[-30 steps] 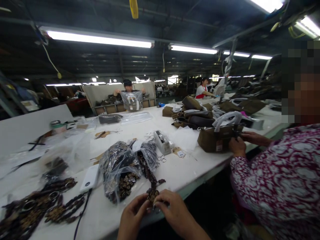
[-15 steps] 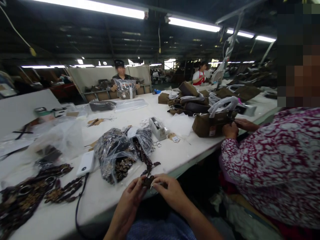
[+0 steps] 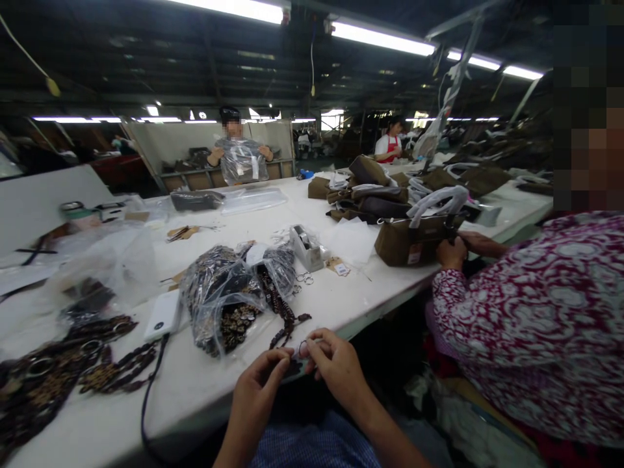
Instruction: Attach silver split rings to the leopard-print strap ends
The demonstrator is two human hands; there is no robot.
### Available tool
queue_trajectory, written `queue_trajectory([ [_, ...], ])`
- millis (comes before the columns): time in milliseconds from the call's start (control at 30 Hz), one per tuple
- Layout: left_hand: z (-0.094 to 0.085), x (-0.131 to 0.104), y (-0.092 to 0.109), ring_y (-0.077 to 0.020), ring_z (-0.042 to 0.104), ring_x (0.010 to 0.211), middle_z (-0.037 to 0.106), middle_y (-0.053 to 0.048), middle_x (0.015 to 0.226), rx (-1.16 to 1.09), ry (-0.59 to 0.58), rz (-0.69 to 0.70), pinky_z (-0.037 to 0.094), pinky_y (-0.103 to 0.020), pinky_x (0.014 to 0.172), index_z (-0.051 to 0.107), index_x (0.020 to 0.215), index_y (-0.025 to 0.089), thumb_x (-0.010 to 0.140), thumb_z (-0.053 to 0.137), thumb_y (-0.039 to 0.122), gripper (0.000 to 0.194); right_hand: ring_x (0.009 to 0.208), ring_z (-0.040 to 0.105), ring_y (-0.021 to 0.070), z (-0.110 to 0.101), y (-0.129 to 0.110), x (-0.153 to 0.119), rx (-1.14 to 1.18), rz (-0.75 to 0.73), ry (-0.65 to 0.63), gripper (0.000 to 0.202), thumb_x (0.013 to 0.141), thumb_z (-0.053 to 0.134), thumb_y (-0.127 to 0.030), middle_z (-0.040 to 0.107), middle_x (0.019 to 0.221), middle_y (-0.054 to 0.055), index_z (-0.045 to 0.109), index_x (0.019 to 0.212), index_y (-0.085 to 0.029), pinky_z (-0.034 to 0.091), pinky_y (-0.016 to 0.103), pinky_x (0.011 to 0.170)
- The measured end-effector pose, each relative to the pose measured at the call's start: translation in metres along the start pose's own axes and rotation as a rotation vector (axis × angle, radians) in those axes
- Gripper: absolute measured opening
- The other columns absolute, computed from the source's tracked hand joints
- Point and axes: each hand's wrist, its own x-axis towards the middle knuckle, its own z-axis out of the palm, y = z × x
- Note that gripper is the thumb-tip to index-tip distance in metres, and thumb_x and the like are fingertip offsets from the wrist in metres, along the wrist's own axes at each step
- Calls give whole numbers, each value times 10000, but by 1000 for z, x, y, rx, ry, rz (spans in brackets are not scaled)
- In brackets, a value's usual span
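Note:
My right hand (image 3: 336,367) pinches a thin metal ring (image 3: 301,347) between thumb and fingers, over the table's near edge. Close on its left, the thumb and fingertips of my left hand (image 3: 260,387) are pressed together; what they grip is too small to make out. A dark patch shows below the fingertips, its kind unclear. Just beyond my hands, a dark beaded strap (image 3: 279,305) trails from a clear plastic bag (image 3: 221,299) full of beaded pieces. Several loose metal rings (image 3: 305,278) lie to the right of that bag.
A tape dispenser (image 3: 306,248) stands behind the rings. On the left lie a white power bank (image 3: 163,315) with a black cable and a heap of beaded straps (image 3: 43,383). At right, a co-worker in a patterned sleeve (image 3: 468,305) handles a brown handbag (image 3: 404,244).
My fingertips have drawn slightly apart, and the dark piece between them shows less. The ring now stands up at my right fingertips. Across the table, a person has raised a plastic-wrapped bag.

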Motion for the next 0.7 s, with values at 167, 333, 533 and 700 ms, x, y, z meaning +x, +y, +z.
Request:
queue_trajectory([
  [167, 5, -3, 2, -264, 686, 992, 758, -67, 1006, 8, -48, 24, 515, -325, 896, 708, 861, 203, 825, 649, 434, 241, 542, 687, 158, -2, -5, -4, -62, -54, 14, 240, 896, 581, -419, 754, 745, 34, 641, 905, -187, 483, 208, 483],
  [333, 6, -5, 0, -274, 680, 1012, 754, -72, 1028, 11, -35, 35, 505, -341, 923, 715, 865, 204, 816, 665, 417, 224, 563, 688, 164, -2, -8, -8, -68, -69, -6, 234, 896, 594, -414, 749, 730, 32, 645, 886, -186, 499, 223, 522],
  [533, 4, -8, 3, -290, 684, 986, 763, -87, 1004, -47, -13, -10, 509, -352, 913, 733, 846, 192, 780, 700, 431, 250, 548, 667, 159, 0, 0, -6, 44, -5, -50, 347, 855, 622, -519, 741, 741, 45, 632, 894, -174, 491, 223, 477],
  [700, 5, -10, 7, -288, 685, 984, 767, -88, 1014, -63, -22, 3, 517, -336, 892, 736, 805, 193, 784, 699, 427, 238, 550, 632, 136, 1, 5, -6, 104, 31, -58, 386, 816, 658, -549, 715, 725, 34, 629, 859, -166, 492, 213, 493],
])
